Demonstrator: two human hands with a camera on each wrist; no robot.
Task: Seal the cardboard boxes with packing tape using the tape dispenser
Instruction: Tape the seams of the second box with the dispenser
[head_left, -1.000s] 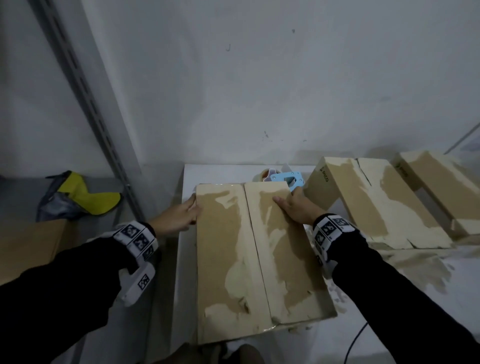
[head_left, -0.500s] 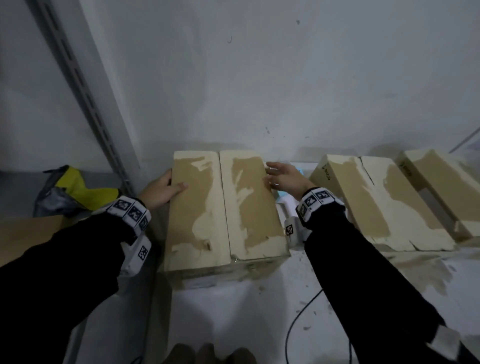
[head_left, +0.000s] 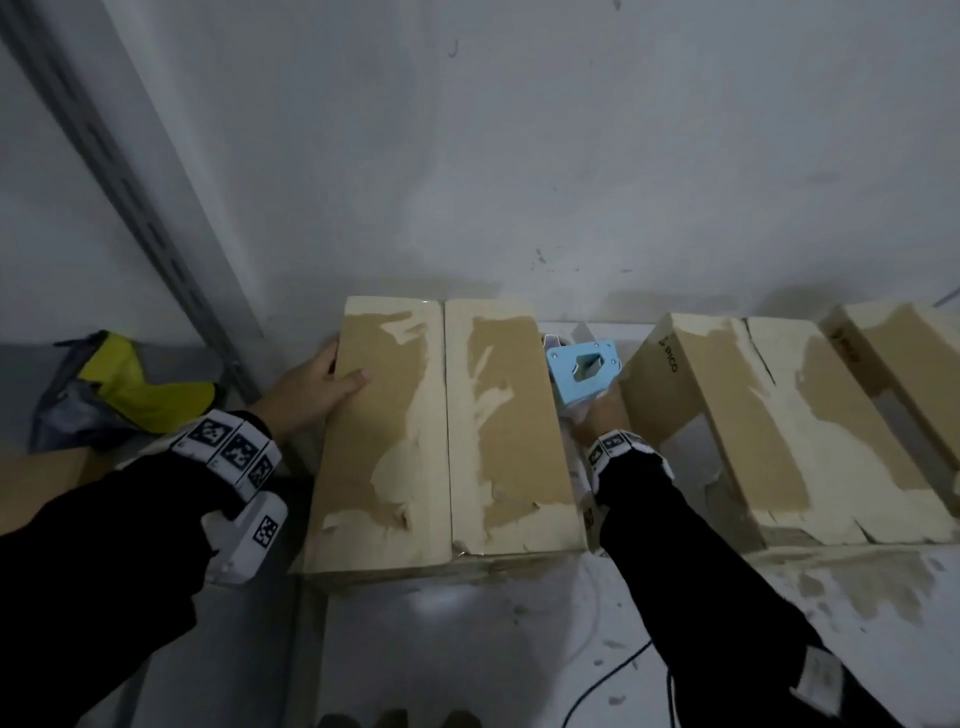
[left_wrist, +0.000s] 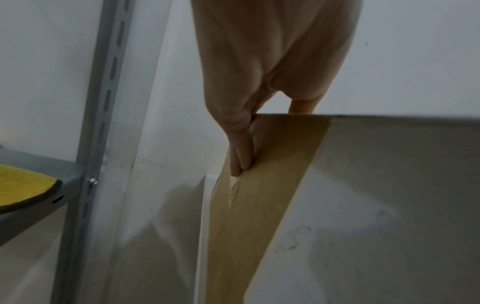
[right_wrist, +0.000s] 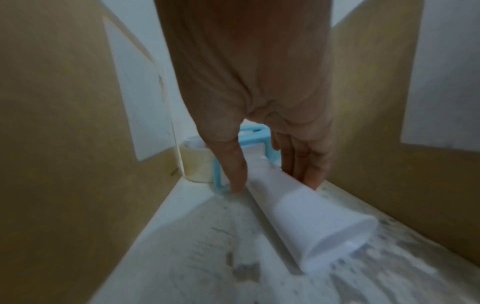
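A worn cardboard box (head_left: 441, 426) with its two flaps closed stands on the white table (head_left: 467, 649), against the wall. My left hand (head_left: 332, 371) rests on its left edge, thumb flat on top and straight fingers (left_wrist: 240, 152) down the side face. The blue tape dispenser (head_left: 584, 371) lies in the gap between this box and a second box (head_left: 753, 431). My right hand (head_left: 597, 410) reaches into that gap. In the right wrist view its thumb and straight fingers (right_wrist: 303, 164) straddle the dispenser's white handle (right_wrist: 311, 222), with the tape roll (right_wrist: 197, 164) behind.
A third box (head_left: 904, 353) stands at the far right. A slotted metal shelf upright (head_left: 156, 218) rises left of the table, with a yellow-and-grey item (head_left: 130, 389) on the shelf beside it. A black cable (head_left: 613, 675) crosses the table's near part.
The box has slid away from me to the wall. My right hand left its top and dropped into the gap at the dispenser. My left hand stayed on the left edge.
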